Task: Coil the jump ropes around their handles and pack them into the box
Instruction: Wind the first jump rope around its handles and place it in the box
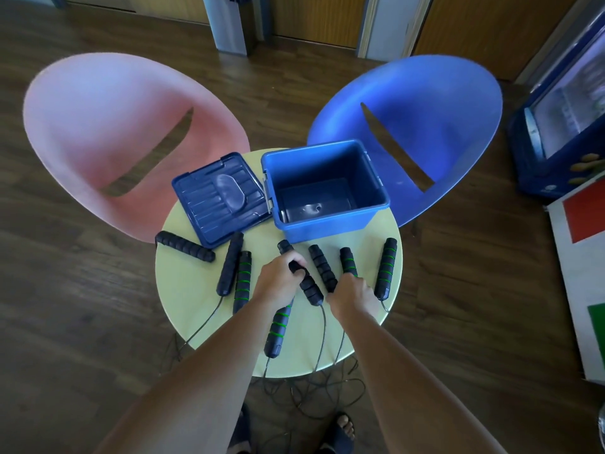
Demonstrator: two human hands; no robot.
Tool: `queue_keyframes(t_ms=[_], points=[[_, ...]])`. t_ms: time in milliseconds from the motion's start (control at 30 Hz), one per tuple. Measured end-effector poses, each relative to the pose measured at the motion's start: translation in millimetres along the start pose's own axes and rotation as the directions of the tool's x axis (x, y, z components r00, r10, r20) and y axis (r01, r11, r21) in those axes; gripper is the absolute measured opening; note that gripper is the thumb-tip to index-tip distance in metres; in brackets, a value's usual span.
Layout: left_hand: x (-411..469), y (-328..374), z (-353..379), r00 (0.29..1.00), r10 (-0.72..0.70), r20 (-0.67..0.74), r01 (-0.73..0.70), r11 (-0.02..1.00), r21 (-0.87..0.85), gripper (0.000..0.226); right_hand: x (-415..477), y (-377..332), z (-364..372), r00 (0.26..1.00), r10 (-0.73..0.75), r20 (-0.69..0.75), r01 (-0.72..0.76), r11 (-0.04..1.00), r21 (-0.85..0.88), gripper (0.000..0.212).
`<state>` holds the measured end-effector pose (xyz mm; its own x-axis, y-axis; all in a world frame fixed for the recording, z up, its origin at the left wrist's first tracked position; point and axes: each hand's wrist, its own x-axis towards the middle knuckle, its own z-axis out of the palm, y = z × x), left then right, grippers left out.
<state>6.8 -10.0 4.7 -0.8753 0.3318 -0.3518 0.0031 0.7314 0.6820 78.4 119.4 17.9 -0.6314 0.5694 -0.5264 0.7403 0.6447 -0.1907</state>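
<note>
Several jump rope handles lie in a row on the round yellow-green table (183, 290), in front of the open blue box (376, 188), which holds nothing. My left hand (278, 280) is closed around a black ribbed handle (309, 288) near its upper part. Just below that wrist lies a green-striped handle (278, 326). My right hand (352, 296) grips the lower end of another green-striped handle (347, 258). Between my hands rests a black handle (322, 267). Thin dark cords (311, 388) run off the table's front edge and lie tangled on the floor.
The box's dark blue lid (222, 198) lies upside down left of the box. More handles sit at the left (185, 246) (230, 263) (242, 281) and far right (386, 267). A pink chair (98, 126) and a blue chair (442, 109) stand behind the table.
</note>
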Motion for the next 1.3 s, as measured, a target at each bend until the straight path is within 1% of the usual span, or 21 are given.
queue_keyframes(t_ms=[133, 200, 267, 300, 367, 433, 500, 533, 600, 700, 800, 833, 900, 967, 1067, 1200, 1300], points=[[-6, -6, -11, 1.0, -0.005, -0.005, 0.005, 1.0, -0.009, 0.011, -3, 4, 11, 0.999, -0.024, -0.025, 0.023, 0.999, -0.046, 0.023], [-8, -9, -15, 1.0, -0.016, -0.004, 0.016, 0.999, -0.032, 0.01, -3, 6, 17, 0.998, -0.033, -0.053, 0.031, 0.999, -0.042, 0.025], [-11, -11, -18, 1.0, -0.021, -0.003, 0.02, 0.998, -0.064, 0.01, -4, 5, 19, 0.997, -0.051, -0.063, 0.051, 0.999, 0.0, 0.023], [-13, -13, -19, 1.0, -0.021, -0.003, 0.021, 0.996, -0.083, 0.009, -5, 4, 19, 0.997, -0.055, -0.046, 0.057, 0.998, 0.039, 0.021], [-16, -12, -22, 1.0, -0.028, -0.012, 0.026, 0.992, -0.122, 0.01, -5, 3, 18, 0.997, -0.063, 0.035, 0.057, 0.986, 0.157, 0.019], [-18, -12, -26, 0.999, -0.041, -0.01, 0.039, 0.984, -0.172, 0.012, -7, 4, 15, 0.988, -0.103, 0.114, 0.066, 0.955, 0.288, 0.015], [-21, -8, -32, 0.999, -0.053, 0.001, 0.052, 0.978, -0.202, 0.014, -11, 6, 10, 0.981, -0.135, 0.136, 0.068, 0.91, 0.409, 0.013], [-23, -5, -36, 0.999, -0.053, 0.006, 0.053, 0.976, -0.213, 0.014, -14, 7, 8, 0.981, -0.14, 0.135, 0.059, 0.876, 0.478, 0.012], [-26, 5, -44, 0.999, -0.045, 0.016, 0.048, 0.966, -0.254, 0.014, -21, 6, 4, 0.981, -0.13, 0.144, 0.009, 0.774, 0.633, 0.007], [-33, 27, -61, 0.999, -0.043, 0.032, 0.051, 0.945, -0.323, 0.019, -35, 2, -1, 0.968, -0.17, 0.185, -0.054, 0.578, 0.814, 0.014], [-34, 44, -79, 1.0, -0.015, 0.018, 0.021, 0.924, -0.381, 0.028, -47, -10, -16, 0.951, -0.258, 0.168, -0.058, 0.383, 0.922, 0.02], [-36, 52, -87, 1.0, 0.009, 0.012, -0.004, 0.914, -0.406, 0.029, -52, -15, -25, 0.949, -0.279, 0.149, -0.049, 0.336, 0.941, 0.021], [-38, 64, -104, 0.998, 0.057, 0.004, -0.048, 0.887, -0.459, 0.03, -62, -26, -44, 0.944, -0.309, 0.113, -0.016, 0.301, 0.954, 0.024], [-44, 84, -124, 0.995, 0.099, -0.019, -0.095, 0.87, -0.485, 0.032, -70, -39, -64, 0.937, -0.341, 0.073, 0.035, 0.301, 0.953, 0.027], [-48, 106, -152, 0.989, 0.131, -0.068, -0.147, 0.862, -0.485, 0.028, -83, -57, -93, 0.921, -0.388, -0.024, 0.159, 0.32, 0.934, 0.03], [-58, 133, -193, 0.969, 0.217, -0.121, -0.248, 0.845, -0.473, 0.024, -98, -78, -134, 0.889, -0.431, -0.153, 0.302, 0.303, 0.904, 0.025], [-61, 148, -221, 0.956, 0.254, -0.146, -0.292, 0.836, -0.465, 0.026, -109, -90, -160, 0.844, -0.49, -0.217, 0.368, 0.236, 0.9, 0.014]])
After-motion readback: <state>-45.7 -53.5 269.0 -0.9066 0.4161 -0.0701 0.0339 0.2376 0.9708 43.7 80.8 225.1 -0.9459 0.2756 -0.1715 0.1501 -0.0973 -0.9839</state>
